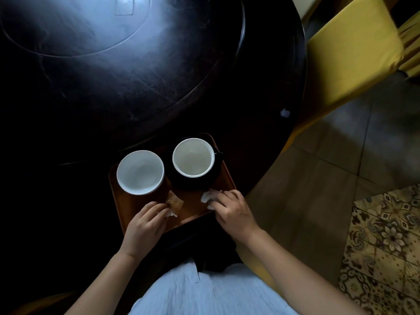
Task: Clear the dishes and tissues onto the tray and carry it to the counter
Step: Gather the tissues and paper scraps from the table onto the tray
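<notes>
A brown wooden tray [195, 206] lies at the near edge of the dark round table [95, 98]. On it stand a white bowl [140, 172] at the left and a white-lined dark cup [193, 157] on a dark saucer [181, 181] at the right. A small brown wrapper [174, 203] lies on the tray's near part. My left hand [145, 226] rests on the tray's near left edge, fingers closed on a bit of white tissue [172, 215]. My right hand [231, 212] is at the near right corner, closed on a crumpled white tissue [206, 197].
A small white scrap [285, 113] lies near the table's right edge. A yellow-cushioned chair [350, 53] stands to the right of the table. Tiled floor [329, 178] and a patterned mat [386, 246] lie at the right.
</notes>
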`<action>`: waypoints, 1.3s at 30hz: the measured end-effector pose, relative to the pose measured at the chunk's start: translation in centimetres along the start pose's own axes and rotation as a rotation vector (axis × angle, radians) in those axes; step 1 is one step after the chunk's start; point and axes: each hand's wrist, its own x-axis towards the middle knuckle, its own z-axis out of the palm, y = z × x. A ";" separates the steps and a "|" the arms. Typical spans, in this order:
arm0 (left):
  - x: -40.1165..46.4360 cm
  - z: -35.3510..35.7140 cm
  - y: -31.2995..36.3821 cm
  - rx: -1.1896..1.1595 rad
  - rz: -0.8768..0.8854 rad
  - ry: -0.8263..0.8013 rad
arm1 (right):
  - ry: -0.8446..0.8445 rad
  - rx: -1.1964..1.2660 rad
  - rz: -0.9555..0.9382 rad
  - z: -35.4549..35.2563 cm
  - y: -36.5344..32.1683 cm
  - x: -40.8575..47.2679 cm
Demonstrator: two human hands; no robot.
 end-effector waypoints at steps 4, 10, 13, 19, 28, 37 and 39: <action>-1.4 -0.4 -0.1 0.042 -0.029 -0.103 | -0.017 -0.016 0.049 0.4 -0.2 -0.6; -0.9 0.4 2.8 0.058 -0.017 -0.284 | 0.088 -0.025 0.214 0.7 -0.5 -1.3; -0.4 1.1 3.1 0.118 -0.043 -0.394 | 0.134 0.003 0.350 0.5 -0.5 -0.8; -1.0 0.9 1.5 0.199 -0.090 -0.467 | 0.092 -0.017 0.414 0.6 -1.1 0.3; 1.1 1.7 4.3 0.099 0.057 -0.397 | 0.138 0.162 0.396 0.8 -2.1 0.4; 4.0 4.2 5.7 0.059 0.066 -0.465 | 0.247 0.252 0.421 -1.3 -1.3 -1.5; 4.0 4.3 5.6 0.064 0.063 -0.475 | 0.293 0.299 0.449 -1.6 -1.3 -1.8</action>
